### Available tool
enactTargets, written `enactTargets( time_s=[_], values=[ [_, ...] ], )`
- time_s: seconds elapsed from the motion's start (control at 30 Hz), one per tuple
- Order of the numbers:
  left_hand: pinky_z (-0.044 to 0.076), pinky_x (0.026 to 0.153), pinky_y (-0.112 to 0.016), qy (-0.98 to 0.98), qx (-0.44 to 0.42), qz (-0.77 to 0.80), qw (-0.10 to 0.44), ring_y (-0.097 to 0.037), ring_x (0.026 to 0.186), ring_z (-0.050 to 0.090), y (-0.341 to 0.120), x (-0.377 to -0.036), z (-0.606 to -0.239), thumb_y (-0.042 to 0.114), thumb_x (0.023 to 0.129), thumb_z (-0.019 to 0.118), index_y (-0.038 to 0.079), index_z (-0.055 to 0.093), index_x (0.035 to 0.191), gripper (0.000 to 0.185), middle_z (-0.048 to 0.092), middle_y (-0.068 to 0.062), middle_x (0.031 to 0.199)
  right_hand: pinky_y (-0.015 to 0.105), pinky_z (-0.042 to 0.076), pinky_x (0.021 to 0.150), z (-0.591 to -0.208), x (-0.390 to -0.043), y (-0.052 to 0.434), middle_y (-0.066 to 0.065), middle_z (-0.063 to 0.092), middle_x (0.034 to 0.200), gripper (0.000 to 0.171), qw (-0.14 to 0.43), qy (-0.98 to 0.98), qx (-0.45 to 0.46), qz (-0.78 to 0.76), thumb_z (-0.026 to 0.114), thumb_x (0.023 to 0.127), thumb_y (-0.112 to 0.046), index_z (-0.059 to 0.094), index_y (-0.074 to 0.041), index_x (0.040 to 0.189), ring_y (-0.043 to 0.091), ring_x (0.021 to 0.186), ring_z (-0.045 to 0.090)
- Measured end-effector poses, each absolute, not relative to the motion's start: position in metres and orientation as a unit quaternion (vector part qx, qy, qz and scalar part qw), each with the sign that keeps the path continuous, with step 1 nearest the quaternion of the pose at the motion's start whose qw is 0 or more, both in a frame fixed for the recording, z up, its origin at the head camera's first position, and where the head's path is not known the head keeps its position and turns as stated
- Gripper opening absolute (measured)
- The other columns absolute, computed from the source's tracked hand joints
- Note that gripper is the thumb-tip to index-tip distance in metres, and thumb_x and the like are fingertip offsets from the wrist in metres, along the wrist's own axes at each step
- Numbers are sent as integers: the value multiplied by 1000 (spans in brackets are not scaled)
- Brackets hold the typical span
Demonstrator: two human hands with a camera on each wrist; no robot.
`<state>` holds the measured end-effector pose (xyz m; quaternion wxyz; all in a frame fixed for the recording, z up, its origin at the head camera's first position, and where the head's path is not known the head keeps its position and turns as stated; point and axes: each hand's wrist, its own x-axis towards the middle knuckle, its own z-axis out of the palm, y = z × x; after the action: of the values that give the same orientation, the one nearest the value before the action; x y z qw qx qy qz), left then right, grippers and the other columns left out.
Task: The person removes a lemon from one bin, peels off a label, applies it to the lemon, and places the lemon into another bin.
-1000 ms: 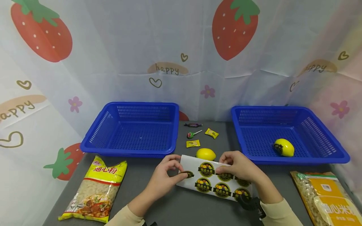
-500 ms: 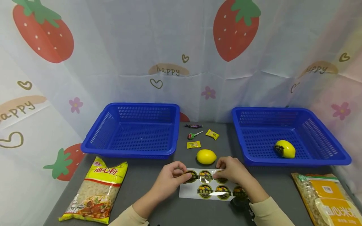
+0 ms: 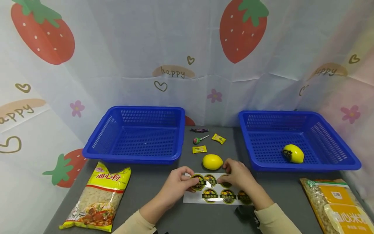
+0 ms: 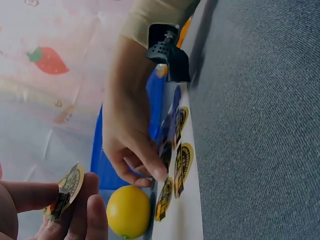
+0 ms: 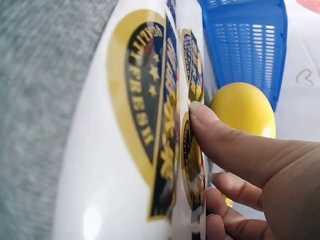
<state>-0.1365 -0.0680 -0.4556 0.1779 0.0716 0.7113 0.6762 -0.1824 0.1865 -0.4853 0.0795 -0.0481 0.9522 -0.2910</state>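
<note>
two blue baskets stand on the grey table (image 3: 163, 214), well apart. the left basket (image 3: 135, 134) holds nothing that shows; the right basket (image 3: 296, 139) holds one lemon (image 3: 293, 153) with a dark sticker on its near end. between the baskets lie a few small sweets (image 3: 205, 139), and just in front of them a second lemon (image 3: 212, 161) sits on the table, bare of any sticker as far as can be seen. right before that lemon lies a white sticker sheet (image 3: 214, 192), flat on the table, with round yellow-and-black stickers in two rows. the left hand (image 3: 179, 182) pinches one peeled sticker (image 4: 67, 187) between thumb and forefinger, fingers curled close around it, just above the left end of the sheet. the right hand (image 3: 237, 175) rests on the far edge of the sheet, its forefinger (image 5: 235, 145) pressing down on it beside the lemon, the other fingers bent loosely; it grips nothing. a bag of pasta (image 3: 97, 196) lies at the near left of the table, and another bag (image 3: 340, 204) at the near right.
</note>
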Motion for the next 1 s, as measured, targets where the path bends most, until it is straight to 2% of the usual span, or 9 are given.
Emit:
enactTargets(
  time_s=[0.2,0.33,0.47,0.53,0.6,0.73,0.9,1.0],
  values=[
    [62,72,-43,701,62,687,180,-18,64,67,-66,-137,-456,9,96,68,-2,54,102,19,74,-19,88,36,49,73,-480,-182,198,3,62,96,52,97,932,-49,-345,87,78,-42,64,-11,113,18,84,57],
    [62,72,-42,695,50,694,181,-18,66,67,-64,-138,-457,3,94,67,-2,53,104,19,74,-20,95,37,50,74,-475,-186,197,6,61,102,61,59,927,-46,-369,84,80,-47,61,-7,121,21,88,56],
    [62,72,-41,695,47,694,182,-19,69,69,-61,-140,-459,-1,91,68,-3,51,109,25,74,-24,101,49,51,89,-471,-190,187,12,62,126,73,22,929,-70,-362,86,79,-44,57,-9,136,31,109,58],
    [62,72,-41,693,51,695,184,-21,71,71,-60,-140,-459,-1,91,68,-3,51,113,28,74,-25,101,56,49,97,-467,-193,179,13,56,140,80,21,932,-96,-350,88,77,-40,53,-13,144,36,123,52],
    [62,72,-42,693,56,695,186,-23,73,73,-59,-140,-459,-1,91,68,-3,50,116,31,74,-26,101,59,46,100,-464,-194,171,13,51,146,85,23,937,-119,-326,90,75,-37,51,-18,148,39,129,47],
    [62,72,-43,690,59,696,187,-26,76,74,-58,-140,-459,-2,91,69,-4,50,117,32,74,-25,99,57,46,100,-460,-198,154,11,55,141,81,26,953,-142,-267,92,73,-31,56,-22,145,37,124,46],
    [62,73,-42,692,58,696,185,-26,78,74,-57,-141,-461,-1,90,71,-4,53,114,30,75,-23,95,53,49,97,-463,-201,143,9,60,133,65,16,961,-134,-243,91,76,-20,65,-19,135,33,115,51],
    [62,73,-40,693,61,694,185,-27,79,74,-56,-141,-462,2,89,73,-3,54,110,30,76,-20,92,51,52,93,-465,-199,145,9,63,130,59,8,955,-118,-270,89,78,-21,66,-16,133,31,111,56]
  ],
)
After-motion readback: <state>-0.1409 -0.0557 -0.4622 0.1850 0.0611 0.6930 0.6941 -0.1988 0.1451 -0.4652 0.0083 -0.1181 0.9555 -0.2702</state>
